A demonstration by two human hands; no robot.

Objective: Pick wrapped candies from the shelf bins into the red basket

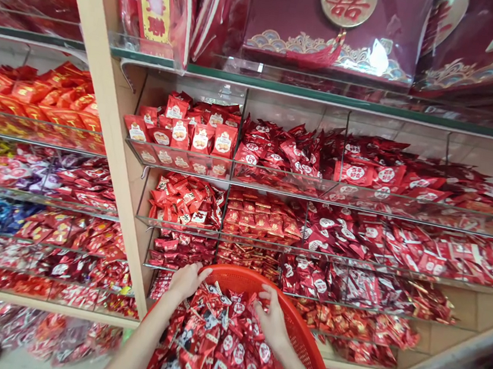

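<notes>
A round red plastic basket (pixel 314 342) with a perforated wall is in front of me at the bottom of the head view. Red-wrapped candies (pixel 209 341) fill much of it, some with white round labels and some with black-and-white prints. My left hand (pixel 185 282) is closed over the basket's far left rim, its thumb towards the inside. Over the right part of the candies, my right hand (pixel 272 314) is open, its fingers bent and apart. I see nothing held in it; whether its fingertips touch the wrappers I cannot tell.
Ahead, tiered shelves with clear dividers (pixel 226 206) hold red candy packets (pixel 360 173). A wooden post (pixel 111 150) separates them from colourful candies (pixel 2 160) at left. Dark red gift bags (pixel 289 16) stand on the glass shelf (pixel 307 90) above. Bagged goods (pixel 57 335) lie below.
</notes>
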